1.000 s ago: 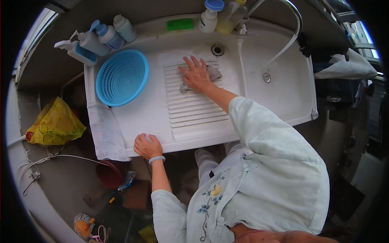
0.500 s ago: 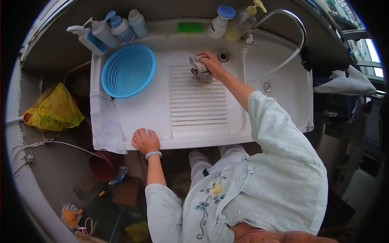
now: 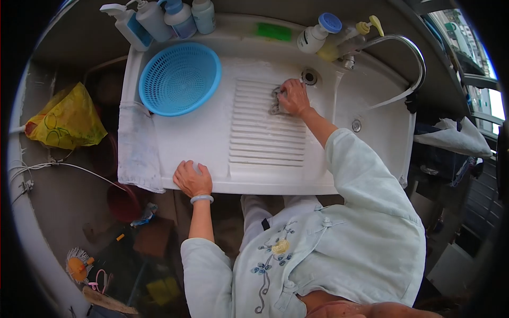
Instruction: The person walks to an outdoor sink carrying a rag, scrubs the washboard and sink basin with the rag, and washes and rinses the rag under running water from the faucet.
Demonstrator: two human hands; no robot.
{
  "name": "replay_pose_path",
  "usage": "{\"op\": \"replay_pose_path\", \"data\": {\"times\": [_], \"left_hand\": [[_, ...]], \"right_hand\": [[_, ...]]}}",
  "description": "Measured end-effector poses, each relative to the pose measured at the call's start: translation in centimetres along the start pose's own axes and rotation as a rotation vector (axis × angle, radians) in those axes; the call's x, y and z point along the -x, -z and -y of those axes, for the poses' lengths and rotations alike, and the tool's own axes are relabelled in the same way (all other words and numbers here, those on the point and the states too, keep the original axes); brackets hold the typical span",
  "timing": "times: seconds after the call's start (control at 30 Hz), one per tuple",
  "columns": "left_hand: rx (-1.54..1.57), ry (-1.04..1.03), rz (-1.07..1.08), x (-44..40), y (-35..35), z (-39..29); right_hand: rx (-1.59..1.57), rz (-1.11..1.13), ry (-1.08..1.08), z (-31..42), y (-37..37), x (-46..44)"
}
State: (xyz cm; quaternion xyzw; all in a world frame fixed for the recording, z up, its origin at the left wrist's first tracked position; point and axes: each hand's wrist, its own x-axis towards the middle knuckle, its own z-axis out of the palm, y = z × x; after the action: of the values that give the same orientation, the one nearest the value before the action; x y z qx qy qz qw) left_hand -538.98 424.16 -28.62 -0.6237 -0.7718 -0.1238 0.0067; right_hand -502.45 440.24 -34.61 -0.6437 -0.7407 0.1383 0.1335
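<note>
A crumpled grey cloth (image 3: 275, 100) lies on the upper right part of the ribbed washboard (image 3: 268, 135) in the white sink. My right hand (image 3: 295, 97) is closed round it, just below the round drain opening (image 3: 309, 77), and covers much of it. My left hand (image 3: 192, 179), with a pale bangle at the wrist, rests on the sink's front edge. Its fingers are curled over the rim, and what lies under the palm is hidden.
A blue basket (image 3: 180, 79) sits at the sink's left, below several bottles (image 3: 180, 20). A green bar (image 3: 273, 32), a blue-capped bottle (image 3: 313, 37) and a curved faucet (image 3: 419, 58) line the back. A white cloth (image 3: 139, 146) hangs over the left edge.
The view has shifted. My right hand was spread flat over the cloth, then bunched it up at the washboard's top, and now holds it pressed slightly lower. My left hand has stayed on the rim.
</note>
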Motion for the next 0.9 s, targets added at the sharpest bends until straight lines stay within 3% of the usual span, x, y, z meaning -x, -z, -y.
{"op": "replay_pose_path", "data": {"times": [0.03,0.1,0.17,0.27,0.33,0.4,0.47,0.6,0.67,0.7,0.77,0.8,0.87,0.9], "left_hand": [[-0.009,0.011,-0.005,0.1,0.0,0.0],[0.026,-0.01,0.007,0.0,-0.1,0.3],[0.027,-0.007,-0.004,0.0,-0.1,0.2],[0.027,-0.005,-0.001,-0.3,0.2,0.0],[0.026,0.001,0.012,-0.2,0.3,0.0],[0.013,-0.012,-0.007,-0.2,0.2,-0.1],[0.004,-0.013,-0.004,-0.1,0.0,0.2],[0.017,-0.004,-0.005,0.0,0.1,0.1],[0.023,-0.013,-0.024,-0.2,0.0,0.3],[0.03,-0.019,-0.028,0.1,0.0,0.3],[0.036,-0.008,-0.022,0.1,-0.1,0.1],[0.029,0.0,-0.012,0.1,-0.1,0.2],[0.026,-0.005,-0.023,0.1,0.0,0.3],[0.023,-0.008,-0.033,0.1,-0.1,0.2]], "right_hand": [[-0.007,0.003,0.012,-0.1,-0.4,-1.4],[0.221,-0.315,-0.006,0.0,-1.2,-2.3],[-0.01,-0.095,-0.031,1.2,-1.1,1.1],[0.002,-0.096,0.287,4.4,1.1,9.5],[0.049,-0.015,0.306,4.8,1.1,10.2],[0.177,0.211,0.174,4.8,-0.5,2.6],[0.154,0.044,0.134,4.9,-2.1,-1.4],[0.076,-0.175,0.145,4.7,-1.6,-0.5],[0.218,-0.415,-0.2,4.5,-2.0,0.9],[0.224,-0.415,-0.199,4.3,-1.9,2.2],[-0.203,-0.12,-0.534,4.0,-1.2,3.9],[-0.2,-0.122,-0.532,3.4,-0.8,3.8],[-0.649,-0.142,-0.421,1.5,0.3,3.2],[-0.647,-0.142,-0.42,0.6,1.0,2.7]]}}
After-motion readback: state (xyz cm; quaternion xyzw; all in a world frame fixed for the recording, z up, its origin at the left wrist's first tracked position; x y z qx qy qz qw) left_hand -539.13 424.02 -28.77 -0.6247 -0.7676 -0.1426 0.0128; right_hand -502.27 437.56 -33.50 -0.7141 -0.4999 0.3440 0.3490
